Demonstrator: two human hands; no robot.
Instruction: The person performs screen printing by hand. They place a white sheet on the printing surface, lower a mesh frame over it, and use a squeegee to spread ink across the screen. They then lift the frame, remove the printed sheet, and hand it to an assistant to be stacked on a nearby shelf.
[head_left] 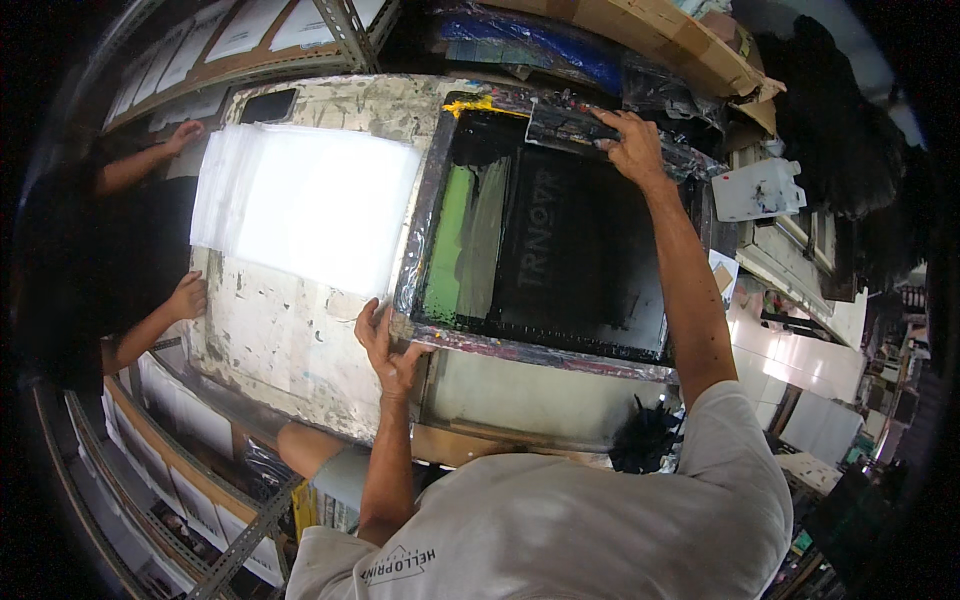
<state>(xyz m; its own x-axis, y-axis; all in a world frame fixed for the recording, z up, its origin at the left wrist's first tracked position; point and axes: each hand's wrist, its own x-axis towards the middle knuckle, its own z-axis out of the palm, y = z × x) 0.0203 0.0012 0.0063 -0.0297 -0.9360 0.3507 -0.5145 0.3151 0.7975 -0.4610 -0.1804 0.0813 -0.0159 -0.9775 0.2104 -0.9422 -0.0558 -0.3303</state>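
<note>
A screen printing frame [540, 352] lies on the worn, paint-marked table [270, 330]. Its mesh is mostly covered in black ink, with a green strip [447, 240] bare along the left side. At the far end of the mesh, my right hand [635, 148] grips a long, ink-covered squeegee [560, 128]. My left hand [390, 350] holds the frame's near left corner, thumb on one side and fingers on the other. White sheets [315, 200] lie in a stack left of the frame. Ink hides the squeegee's blade edge.
Across the left end, a co-worker in black has one hand [187, 297] at the table edge and another hand [182, 136] raised beside the sheets. A white jug [758, 190] stands right of the frame. Metal shelving [240, 545] is close at lower left; a cardboard box [690, 55] sits beyond.
</note>
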